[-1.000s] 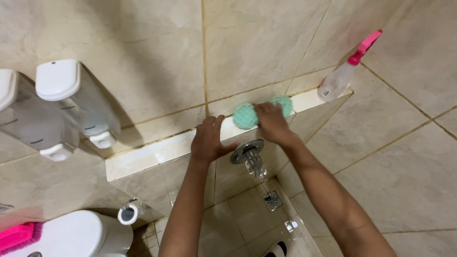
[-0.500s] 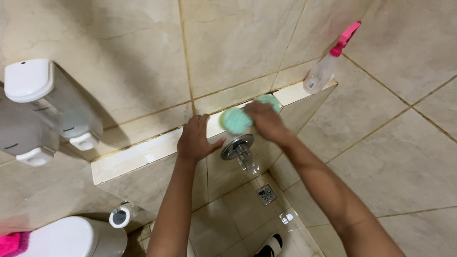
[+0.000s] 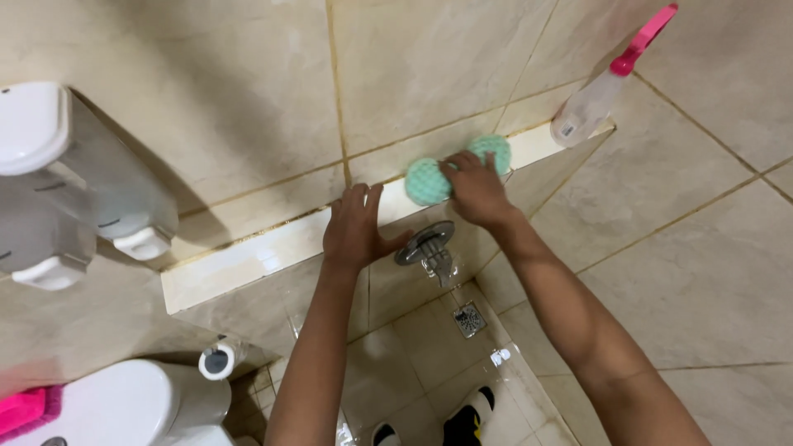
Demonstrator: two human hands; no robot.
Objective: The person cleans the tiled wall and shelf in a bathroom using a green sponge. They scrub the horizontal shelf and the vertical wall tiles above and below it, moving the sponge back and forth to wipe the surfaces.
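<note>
Right hand [image 3: 475,192] presses a green sponge [image 3: 429,182] onto the pale tiled ledge [image 3: 248,260] above the tap [image 3: 429,246], grip clamped over the sponge's middle so both ends bulge out. Left hand [image 3: 353,230] lies flat on the ledge edge, fingers spread, holding nothing, thumb near the tap plate. Judging from this, the scrub goes best with the sponge flat on the ledge, even pressure, strokes along its length toward the spray bottle [image 3: 591,103] without knocking it, left hand braced for balance. Spray bottle with pink trigger stands at the ledge's far end, in the corner, apart from the sponge. Hard to see: sponge underside and the ledge under it, whether it is wet or soapy. Wall dispensers [image 3: 74,182] cut by left edge, toilet [image 3: 124,405] only partly in view, pink item [image 3: 25,409] at the corner unclear, shoes [image 3: 462,413] cut off at the bottom
</note>
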